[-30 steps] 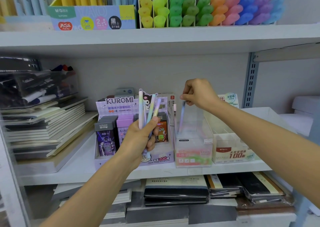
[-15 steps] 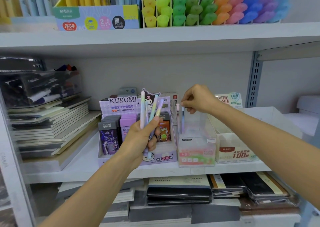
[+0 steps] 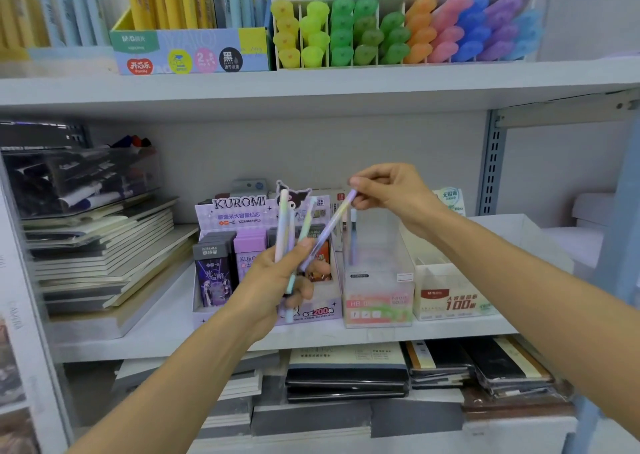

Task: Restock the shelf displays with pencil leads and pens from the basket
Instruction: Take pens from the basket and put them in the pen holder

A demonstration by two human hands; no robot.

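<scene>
Pastel pen (image 3: 328,231) tilted up-right, right hand (image 3: 393,195) pinching top

Just left of the clear box (image 3: 377,280), the left hand (image 3: 273,280) covers the middles of the pens (image 3: 283,218); the box's label print is blurred.

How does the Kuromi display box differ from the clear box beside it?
The Kuromi display box is opaque purple card with a printed header; the clear box is see-through plastic. The Kuromi display box holds rows of lead cases; the clear box holds only a couple of pens. Both stand on the same shelf.
</scene>
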